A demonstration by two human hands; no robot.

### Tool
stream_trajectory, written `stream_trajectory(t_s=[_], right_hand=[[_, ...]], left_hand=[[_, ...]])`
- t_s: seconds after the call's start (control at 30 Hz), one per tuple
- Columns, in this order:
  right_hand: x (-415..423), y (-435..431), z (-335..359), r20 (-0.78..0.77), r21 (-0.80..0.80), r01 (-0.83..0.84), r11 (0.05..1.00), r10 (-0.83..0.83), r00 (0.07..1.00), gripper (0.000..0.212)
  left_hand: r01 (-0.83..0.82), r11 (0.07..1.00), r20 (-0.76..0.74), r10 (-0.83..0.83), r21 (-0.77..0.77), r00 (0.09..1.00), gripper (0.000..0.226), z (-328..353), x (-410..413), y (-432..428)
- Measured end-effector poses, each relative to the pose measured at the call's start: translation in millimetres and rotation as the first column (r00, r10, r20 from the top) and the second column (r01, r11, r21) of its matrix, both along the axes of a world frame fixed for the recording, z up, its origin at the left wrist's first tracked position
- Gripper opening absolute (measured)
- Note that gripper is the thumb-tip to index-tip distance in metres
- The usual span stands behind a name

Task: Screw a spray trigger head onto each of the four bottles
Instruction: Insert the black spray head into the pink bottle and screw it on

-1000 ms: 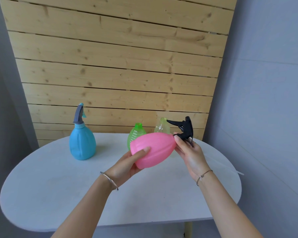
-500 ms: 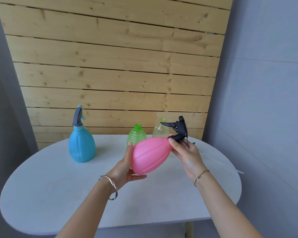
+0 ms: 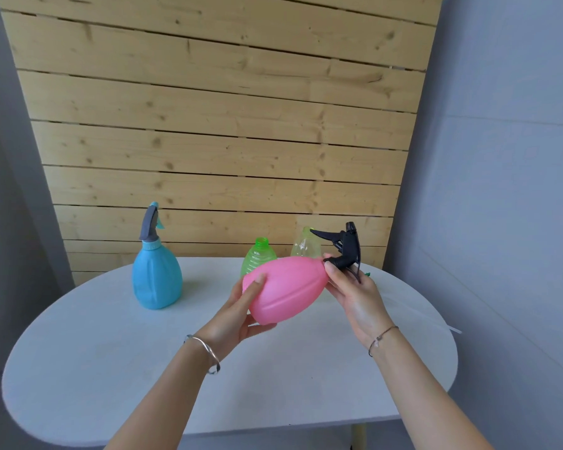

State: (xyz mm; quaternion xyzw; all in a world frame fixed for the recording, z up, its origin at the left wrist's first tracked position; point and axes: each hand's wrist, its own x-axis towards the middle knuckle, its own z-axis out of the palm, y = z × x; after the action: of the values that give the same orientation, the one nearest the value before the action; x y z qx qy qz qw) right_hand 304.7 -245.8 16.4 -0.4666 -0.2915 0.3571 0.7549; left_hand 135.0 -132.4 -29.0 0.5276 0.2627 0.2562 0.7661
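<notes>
My left hand (image 3: 241, 313) grips the base of a pink bottle (image 3: 286, 289), which lies tilted in the air with its neck up to the right. A black trigger head (image 3: 343, 246) sits at that neck, and my right hand (image 3: 355, 293) holds its collar with the fingertips. A blue bottle (image 3: 156, 277) with a grey trigger head (image 3: 150, 224) on it stands at the left on the white table (image 3: 111, 368). A green bottle (image 3: 257, 258) and a clear bottle (image 3: 304, 245), both with bare necks, stand behind the pink one.
A wooden slat wall (image 3: 208, 125) rises right behind the table. A grey wall (image 3: 501, 190) closes off the right side. A thin clear tube (image 3: 436, 319) lies along the table's right edge, and a small green part (image 3: 367, 273) shows behind my right hand.
My left hand has shifted its grip around the pink bottle's base, and the bottle has turned and tilted its neck higher. The right hand stays on the trigger head's collar.
</notes>
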Motion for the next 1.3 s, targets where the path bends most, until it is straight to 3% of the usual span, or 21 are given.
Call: stream_trajectory(t_s=[0.1, 0.3, 0.5, 0.77, 0.93, 1.07, 1.13, 1.23, 1.3], right_hand=[[-0.7, -0.8, 0.8, 0.029, 0.004, -0.032, 0.999, 0.032, 0.999, 0.033], [-10.0, 4.5, 2.3, 0.066, 0.020, -0.059, 0.998, 0.058, 0.996, 0.022], [-10.8, 10.4, 1.9, 0.002, 0.029, 0.046, 0.999, -0.046, 0.999, 0.022], [-19.2, 18.1, -3.0, -0.036, -0.043, 0.146, 0.988, -0.147, 0.988, 0.016], [-27.8, 21.5, 1.3, 0.096, -0.045, 0.151, 0.988, -0.146, 0.985, 0.018], [-38.1, 23.3, 7.1, 0.168, 0.019, 0.008, 1.000, -0.011, 0.986, 0.057], [-44.5, 26.0, 6.5, 0.195, 0.050, -0.058, 0.997, 0.047, 0.980, 0.049], [-54.2, 31.6, 6.5, 0.221, 0.076, -0.030, 0.997, 0.013, 0.975, 0.025], [-59.9, 36.7, 8.9, 0.249, 0.094, -0.005, 0.996, -0.019, 0.968, 0.018]], left_hand=[[0.010, 0.997, 0.004, -0.010, -0.081, 1.000, 0.068, 2.9, -0.2, -0.2], [-0.022, 0.989, -0.034, 0.017, -0.143, 0.999, 0.068, 1.9, 7.0, -11.1], [-0.196, 0.980, 0.014, 0.196, -0.020, 0.980, 0.071, 12.4, 11.0, -18.0], [-0.292, 0.947, 0.021, 0.291, 0.132, 0.956, 0.061, 19.6, 5.1, -23.3], [-0.230, 0.973, -0.021, 0.230, -0.030, 0.973, 0.061, 20.0, -3.8, -19.6], [-0.158, 0.977, 0.037, 0.165, -0.146, 0.986, 0.055, 20.8, -17.9, -10.0], [-0.153, 0.965, 0.037, 0.164, -0.215, 0.986, 0.055, 18.6, -25.3, -3.2], [-0.110, 0.941, 0.019, 0.123, -0.321, 0.992, 0.060, 15.4, -35.4, 5.9], [-0.127, 0.950, -0.007, 0.130, -0.285, 0.991, 0.054, 18.1, -42.5, 11.6]])
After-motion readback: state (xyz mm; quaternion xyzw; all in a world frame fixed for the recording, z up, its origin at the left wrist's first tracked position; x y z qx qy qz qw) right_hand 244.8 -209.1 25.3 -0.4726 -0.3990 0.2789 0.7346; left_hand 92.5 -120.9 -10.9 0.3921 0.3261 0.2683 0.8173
